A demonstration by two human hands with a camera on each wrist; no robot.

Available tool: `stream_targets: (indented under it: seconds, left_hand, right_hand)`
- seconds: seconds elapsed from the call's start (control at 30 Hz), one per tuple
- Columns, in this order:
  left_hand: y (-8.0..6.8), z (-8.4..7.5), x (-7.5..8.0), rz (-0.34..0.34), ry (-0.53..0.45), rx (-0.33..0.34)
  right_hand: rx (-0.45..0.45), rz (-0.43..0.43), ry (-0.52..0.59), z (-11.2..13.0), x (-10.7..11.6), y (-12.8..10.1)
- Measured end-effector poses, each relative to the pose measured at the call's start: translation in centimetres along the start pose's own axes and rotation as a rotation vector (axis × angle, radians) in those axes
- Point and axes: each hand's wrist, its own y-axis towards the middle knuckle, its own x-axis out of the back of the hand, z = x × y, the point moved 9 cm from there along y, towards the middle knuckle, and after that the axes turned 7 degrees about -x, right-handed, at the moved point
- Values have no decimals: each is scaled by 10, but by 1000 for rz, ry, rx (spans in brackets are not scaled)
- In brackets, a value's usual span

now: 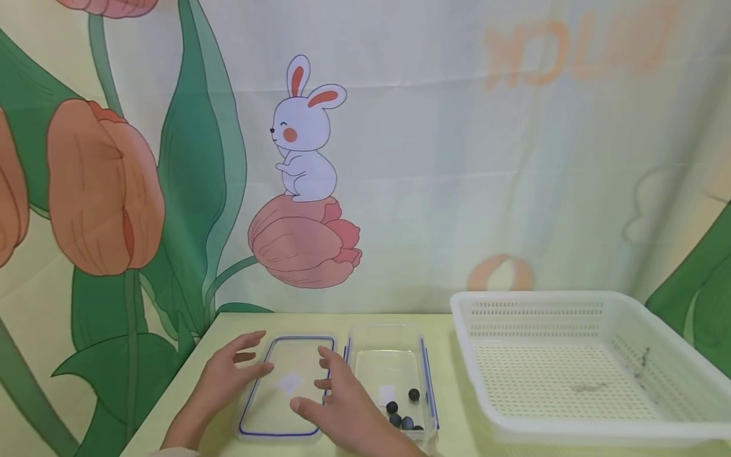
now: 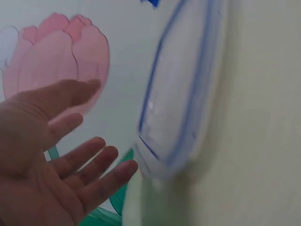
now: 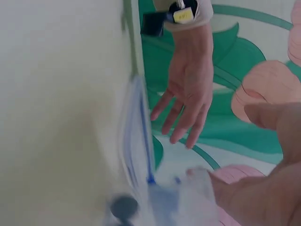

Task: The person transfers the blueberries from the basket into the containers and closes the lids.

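A clear plastic lid [image 1: 280, 409] with a blue seal lies on the table. My left hand [image 1: 228, 371] hovers by its left side, fingers spread and holding nothing. Over the lid's right side is my right hand [image 1: 354, 406], also empty, with thumb and fingers apart. Just right of the lid stands a clear container [image 1: 385, 339] with blue side clips. Several dark, round blueberries [image 1: 407, 423] sit towards its near end. The left wrist view shows the left hand [image 2: 61, 160] apart from the lid [image 2: 174, 94].
A white perforated plastic basket [image 1: 571, 428] stands on the right of the table. Behind the table [image 1: 445, 368] hangs a curtain [image 1: 422, 190] printed with tulips and a rabbit. A pale square patch [image 1: 290, 383] shows on the lid.
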Motion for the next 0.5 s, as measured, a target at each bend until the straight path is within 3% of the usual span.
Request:
stream_targets:
  seconds: [0.2,0.5]
  left_hand:
    - [1,39,-1,28,15,81]
    - [0,47,1,29,9,92]
  right_hand:
    - [-3,-33,29,-5,-17,0]
    - [-30,-143,71,-11,-30,3]
